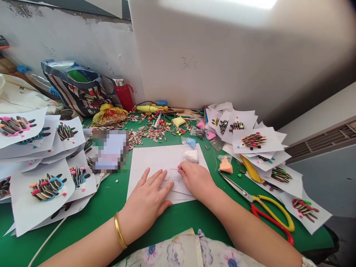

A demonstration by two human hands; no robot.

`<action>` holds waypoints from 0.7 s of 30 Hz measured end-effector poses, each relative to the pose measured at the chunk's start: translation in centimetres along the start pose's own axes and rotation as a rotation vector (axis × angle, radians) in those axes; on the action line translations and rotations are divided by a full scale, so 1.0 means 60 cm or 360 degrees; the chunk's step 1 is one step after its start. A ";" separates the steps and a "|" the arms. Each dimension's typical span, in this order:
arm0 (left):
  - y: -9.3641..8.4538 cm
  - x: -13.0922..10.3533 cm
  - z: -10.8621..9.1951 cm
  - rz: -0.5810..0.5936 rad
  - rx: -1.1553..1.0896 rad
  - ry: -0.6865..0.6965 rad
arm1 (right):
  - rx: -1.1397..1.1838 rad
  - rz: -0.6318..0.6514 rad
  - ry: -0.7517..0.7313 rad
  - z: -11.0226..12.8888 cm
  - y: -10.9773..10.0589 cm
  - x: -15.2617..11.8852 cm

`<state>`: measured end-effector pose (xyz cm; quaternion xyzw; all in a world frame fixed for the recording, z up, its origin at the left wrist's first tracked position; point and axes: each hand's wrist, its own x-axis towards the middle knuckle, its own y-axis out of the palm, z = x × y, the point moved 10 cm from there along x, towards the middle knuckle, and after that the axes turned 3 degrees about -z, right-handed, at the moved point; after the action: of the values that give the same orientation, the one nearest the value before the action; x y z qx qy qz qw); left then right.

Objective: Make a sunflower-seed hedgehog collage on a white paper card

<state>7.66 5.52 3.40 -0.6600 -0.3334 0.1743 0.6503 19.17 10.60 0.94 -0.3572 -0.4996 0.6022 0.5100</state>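
Observation:
My left hand point(151, 194) lies flat on a white sheet of paper point(147, 155), its fingers spread beside a small outline drawing point(174, 175). A gold bangle point(120, 230) circles that wrist. Over the drawing's upper right edge, my right hand point(197, 180) pinches a thin pink strand point(174, 169) between thumb and forefinger. What the strand is made of cannot be told. Just beyond the right fingers, a small bag of white clay point(190, 156) rests on the paper. A bag of blue clay point(190, 142) sits behind it at the paper's far edge.
Scissors point(254, 200) and orange clay point(226, 165) lie to the right. Finished seed-hedgehog cards are stacked left point(47, 189) and right point(253, 141). A phone-like blurred object point(111, 150) is at left. Loose sunflower seeds point(139, 135), a red flask point(124, 94) and a striped bag point(80, 89) stand behind.

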 end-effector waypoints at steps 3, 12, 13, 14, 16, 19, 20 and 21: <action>0.003 -0.003 -0.002 0.0004 0.0007 -0.0018 | 0.0023 0.0008 0.0010 -0.002 -0.005 -0.001; 0.004 -0.014 0.022 -0.0028 -0.0034 -0.0100 | -0.0115 0.0046 -0.0015 -0.004 -0.012 -0.002; 0.003 -0.014 0.028 -0.0032 -0.0026 -0.0118 | -0.0139 0.0049 -0.0014 -0.003 -0.014 -0.003; 0.002 -0.014 0.035 -0.0042 -0.0010 -0.0136 | -0.0156 0.0054 -0.0014 -0.001 -0.015 -0.004; -0.002 -0.014 0.045 -0.0071 0.0030 -0.0162 | -0.0160 0.0065 -0.0018 0.004 -0.018 -0.007; -0.007 -0.013 0.053 -0.0106 0.0048 -0.0189 | -0.0111 0.0077 -0.0044 0.014 -0.022 -0.011; -0.007 -0.012 0.055 -0.0112 0.0039 -0.0201 | -0.0089 0.0078 -0.0052 0.016 -0.022 -0.012; -0.007 -0.012 0.056 -0.0114 0.0025 -0.0212 | -0.0063 0.0083 -0.0061 0.018 -0.022 -0.013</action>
<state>4.86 7.49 3.33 -0.6294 -0.3980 0.1970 0.6377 18.69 9.57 2.42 -0.3684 -0.5115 0.6121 0.4775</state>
